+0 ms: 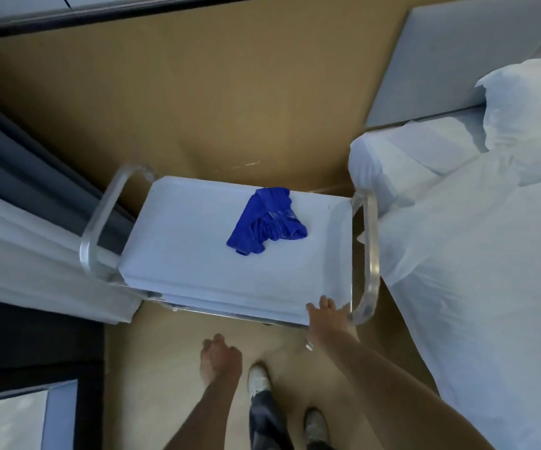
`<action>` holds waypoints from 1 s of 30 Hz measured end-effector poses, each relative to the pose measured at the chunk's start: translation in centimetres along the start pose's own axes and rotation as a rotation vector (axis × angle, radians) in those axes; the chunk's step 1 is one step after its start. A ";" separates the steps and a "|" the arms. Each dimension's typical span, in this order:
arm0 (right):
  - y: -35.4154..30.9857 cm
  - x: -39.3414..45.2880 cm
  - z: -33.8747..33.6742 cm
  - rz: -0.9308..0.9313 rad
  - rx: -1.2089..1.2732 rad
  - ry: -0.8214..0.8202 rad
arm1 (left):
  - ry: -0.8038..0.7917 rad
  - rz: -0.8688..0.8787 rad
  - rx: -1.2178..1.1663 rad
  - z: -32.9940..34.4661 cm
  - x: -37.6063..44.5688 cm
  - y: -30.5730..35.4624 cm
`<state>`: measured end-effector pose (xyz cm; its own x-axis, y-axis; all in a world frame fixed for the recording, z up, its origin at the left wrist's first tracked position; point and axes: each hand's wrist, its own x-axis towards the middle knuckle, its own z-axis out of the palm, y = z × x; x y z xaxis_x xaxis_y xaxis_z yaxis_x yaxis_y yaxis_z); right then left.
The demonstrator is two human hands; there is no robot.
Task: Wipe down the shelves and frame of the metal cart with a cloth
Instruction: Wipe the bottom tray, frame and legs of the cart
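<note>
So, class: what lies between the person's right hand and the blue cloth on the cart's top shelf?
In the head view, only bare white shelf surface lies between the right hand, at the shelf's near right corner, and the crumpled blue cloth. Nothing else sits there.

white bed (477, 261), pillow (529, 105), grey curtain (19, 164)

cart's lower shelves (178, 300) hidden under top shelf (197, 241), bed (474, 287) cut off

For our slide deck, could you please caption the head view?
Blue cloth lies on the cart top; right hand touches its near edge.
</note>
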<state>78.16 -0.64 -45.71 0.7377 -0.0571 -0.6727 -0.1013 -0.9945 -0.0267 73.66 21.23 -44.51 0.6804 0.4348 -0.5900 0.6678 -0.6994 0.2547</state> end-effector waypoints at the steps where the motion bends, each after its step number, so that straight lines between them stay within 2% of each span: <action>1: -0.5 1.1 0.0 0.017 0.015 -0.007 | 0.006 -0.034 -0.009 -0.5 1.7 0.2; 4: -2.7 5.1 -0.8 0.081 0.085 -0.038 | 0.012 -0.152 -0.076 -1.6 7.3 1.0; 7: -5.4 9.5 -1.7 0.220 0.105 -0.085 | 0.008 -0.233 -0.130 -2.2 13.0 1.8; 10: -7.4 13.4 -2.9 0.324 0.017 -0.124 | -0.007 -0.224 -0.127 -2.5 17.2 2.4; 14: -7.3 16.0 -3.6 0.325 -0.134 -0.123 | -0.030 -0.156 0.025 -3.0 18.1 2.9; 17: -7.0 17.6 -4.4 0.330 -0.188 -0.112 | -0.053 -0.132 0.041 -4.0 19.3 4.4; 20: -6.9 19.8 -6.2 0.360 -0.140 -0.133 | -0.088 -0.158 0.023 -5.2 21.1 6.9; 25: -6.6 22.5 -8.5 0.436 0.079 -0.093 | -0.088 -0.157 0.070 -5.8 23.7 10.2; 30: -5.6 25.6 -11.5 0.416 0.137 -0.063 | -0.087 -0.192 0.086 -5.7 25.7 14.4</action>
<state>105.30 2.42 -54.31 0.5737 -0.4408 -0.6903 -0.4721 -0.8667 0.1612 102.51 25.56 -51.70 0.5124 0.5163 -0.6861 0.7518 -0.6559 0.0679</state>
